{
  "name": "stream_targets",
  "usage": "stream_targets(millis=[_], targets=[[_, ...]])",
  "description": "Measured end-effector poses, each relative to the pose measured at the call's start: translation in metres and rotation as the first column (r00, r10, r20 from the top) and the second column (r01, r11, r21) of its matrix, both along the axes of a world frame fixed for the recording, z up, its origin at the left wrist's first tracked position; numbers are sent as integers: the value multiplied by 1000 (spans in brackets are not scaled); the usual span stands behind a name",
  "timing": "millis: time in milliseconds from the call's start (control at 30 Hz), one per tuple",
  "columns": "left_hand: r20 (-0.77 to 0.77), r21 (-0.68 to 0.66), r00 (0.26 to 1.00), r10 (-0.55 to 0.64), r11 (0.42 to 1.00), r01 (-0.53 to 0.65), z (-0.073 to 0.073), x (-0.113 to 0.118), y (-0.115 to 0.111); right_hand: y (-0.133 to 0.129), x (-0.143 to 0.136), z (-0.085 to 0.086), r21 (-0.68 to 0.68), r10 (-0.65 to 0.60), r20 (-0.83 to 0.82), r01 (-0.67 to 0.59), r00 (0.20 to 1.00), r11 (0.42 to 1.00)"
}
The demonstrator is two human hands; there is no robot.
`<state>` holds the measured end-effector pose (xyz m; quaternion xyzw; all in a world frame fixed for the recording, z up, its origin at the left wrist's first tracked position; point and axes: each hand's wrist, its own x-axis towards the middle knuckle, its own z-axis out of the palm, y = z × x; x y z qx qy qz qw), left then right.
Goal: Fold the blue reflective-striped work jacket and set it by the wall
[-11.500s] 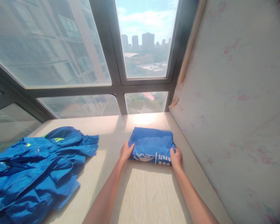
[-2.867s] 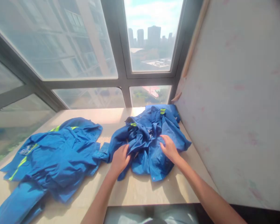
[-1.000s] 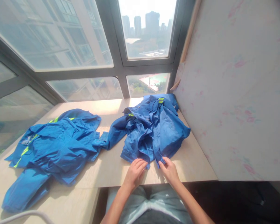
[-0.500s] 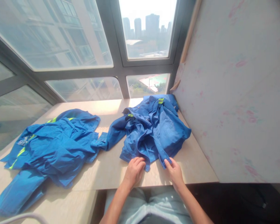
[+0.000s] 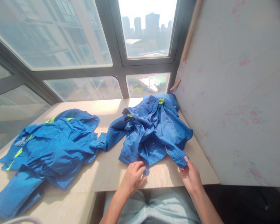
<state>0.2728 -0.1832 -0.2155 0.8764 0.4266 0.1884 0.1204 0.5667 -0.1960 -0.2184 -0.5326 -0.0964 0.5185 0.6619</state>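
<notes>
A crumpled blue work jacket [image 5: 151, 130] with yellow-green reflective strips lies in front of me, its front parted and its hem towards me. My right hand [image 5: 191, 177] pinches the lower corner of its right-hand front edge, pulled out to the side. At the left part of the hem is my left hand [image 5: 133, 178], its fingers loosely bent and the thumb apart from them. Those fingertips touch or nearly touch the cloth. One sleeve [image 5: 114, 133] stretches left, and its cuff meets a second blue jacket [image 5: 58, 149], spread out with similar strips and white lettering.
Both jackets rest on a light wooden tabletop [image 5: 107, 174] by grey-framed windows [image 5: 116, 71]. A pale flowered wall panel [image 5: 238, 102] borders the right side. Below the front edge are my light trousers [image 5: 154, 207]. A pale curved tube [image 5: 23, 220] shows at the bottom left.
My right hand has moved right with the jacket's front edge, widening the gap between the two fronts. The left hand's thumb and fingers have spread apart at the hem.
</notes>
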Motion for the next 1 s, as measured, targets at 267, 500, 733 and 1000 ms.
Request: stream_targets(millis=[267,500,733,1000], targets=[[-84,-73,994,-72,995,66,7,-4,-27,5,43,16,115,-259,232,238,938,964],[547,-515,698,462,843,-155,-1,-27,-33,6,71,-4,24,-269,-80,271,960,962],[330,-910,-626,707,414,-12,17,-81,10,5,65,-27,-138,-218,-230,190,949,972],[303,-885,-626,718,455,94,10,-97,1,-17,24,-5,-91,102,201,-85,974,992]])
